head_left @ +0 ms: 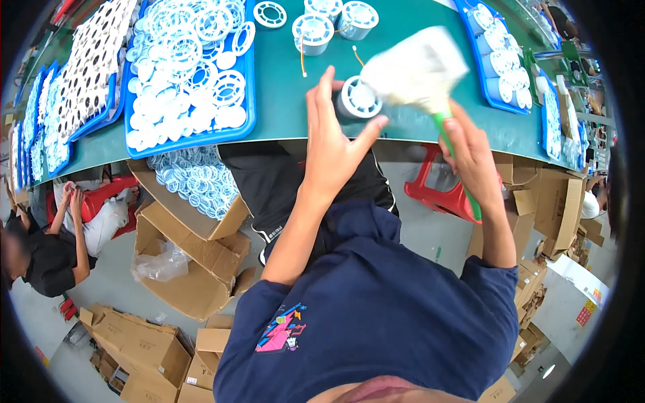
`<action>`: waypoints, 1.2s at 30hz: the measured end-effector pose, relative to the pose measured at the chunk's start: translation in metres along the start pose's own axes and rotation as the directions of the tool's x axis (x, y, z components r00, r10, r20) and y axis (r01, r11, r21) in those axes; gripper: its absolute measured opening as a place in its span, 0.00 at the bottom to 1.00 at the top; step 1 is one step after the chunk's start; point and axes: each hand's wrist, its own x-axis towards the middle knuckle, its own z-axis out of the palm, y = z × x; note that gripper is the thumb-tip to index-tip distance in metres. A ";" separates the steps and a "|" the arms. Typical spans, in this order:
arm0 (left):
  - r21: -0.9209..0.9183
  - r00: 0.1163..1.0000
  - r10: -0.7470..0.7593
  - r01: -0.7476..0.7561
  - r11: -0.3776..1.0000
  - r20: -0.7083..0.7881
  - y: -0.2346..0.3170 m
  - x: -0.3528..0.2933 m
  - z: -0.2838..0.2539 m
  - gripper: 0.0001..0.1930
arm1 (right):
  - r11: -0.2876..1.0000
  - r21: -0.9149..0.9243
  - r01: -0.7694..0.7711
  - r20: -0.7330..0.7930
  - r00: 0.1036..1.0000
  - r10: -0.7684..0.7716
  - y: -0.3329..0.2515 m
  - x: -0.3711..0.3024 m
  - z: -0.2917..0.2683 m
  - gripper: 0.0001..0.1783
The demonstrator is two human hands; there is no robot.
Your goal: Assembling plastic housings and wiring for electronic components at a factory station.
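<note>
A white round motor-like part (361, 99) with a slotted ring top stands upright near the table's front edge, an orange wire at its far side. My left hand (334, 144) is open beside it, index finger stretched up along its left and thumb spread along its near side. Whether the fingers touch it I cannot tell. My right hand (468, 144) is closed around the green handle of a mallet-like tool (418, 70). Its bulky white head looks wrapped, is blurred, and overlaps the round part's right edge in view.
Similar round parts (313, 33) and a loose ring (270, 14) lie farther back on the green table (282, 101). Blue trays of white rings (250, 127) and finished parts (502, 106) flank them. Cardboard boxes (195, 269), a red stool (420, 188) and a seated person (60, 248) are around me.
</note>
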 end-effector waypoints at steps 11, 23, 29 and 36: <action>0.068 0.998 0.025 -0.029 0.997 0.058 -0.003 -0.001 0.005 0.44 | 0.999 0.014 0.032 -0.015 0.999 -0.032 -0.003 0.012 -0.022 0.24; -0.045 0.990 -0.048 0.054 0.998 0.129 -0.004 0.000 0.003 0.49 | 0.960 -0.229 0.162 0.143 0.981 -0.131 -0.047 0.041 -0.048 0.24; -0.045 0.987 -0.089 0.095 0.994 0.130 -0.004 0.002 0.002 0.49 | 0.943 -0.285 0.172 0.171 0.977 -0.126 -0.058 0.041 -0.049 0.25; 0.070 0.983 -0.107 0.097 0.993 0.150 0.001 0.004 0.002 0.53 | 0.942 -0.261 0.209 0.170 0.971 -0.168 -0.035 0.046 -0.039 0.25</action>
